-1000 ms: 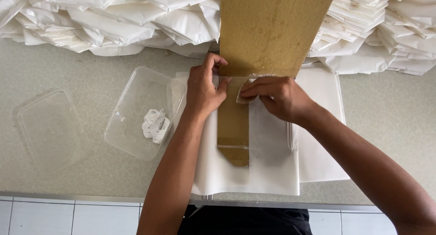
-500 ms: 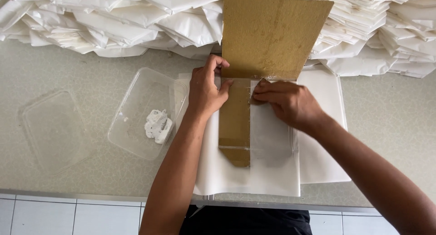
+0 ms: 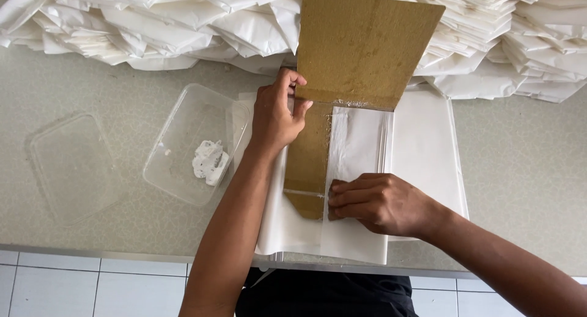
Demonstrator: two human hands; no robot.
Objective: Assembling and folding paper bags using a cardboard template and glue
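Note:
A brown cardboard template [image 3: 361, 48], wide at the top and narrowing to a strip [image 3: 309, 164], lies on a stack of white paper sheets [image 3: 422, 152] on the counter. My left hand [image 3: 276, 116] presses on the left edge of the cardboard where the wide part meets the strip. Lower down, my right hand [image 3: 376, 202] lies flat with its fingers together on a folded paper flap [image 3: 358, 139] just right of the strip's bottom end. Neither hand grips anything.
A clear plastic tub [image 3: 189, 142] holding a lump of white paste [image 3: 210, 162] stands left of the paper. Its clear lid [image 3: 70, 164] lies further left. Piles of folded white paper bags [image 3: 153, 23] fill the back of the counter. The counter's front edge [image 3: 122, 251] is near.
My right hand has slid down from the top of the paper flap beside the left hand to the strip's bottom end. The left hand stayed where it was.

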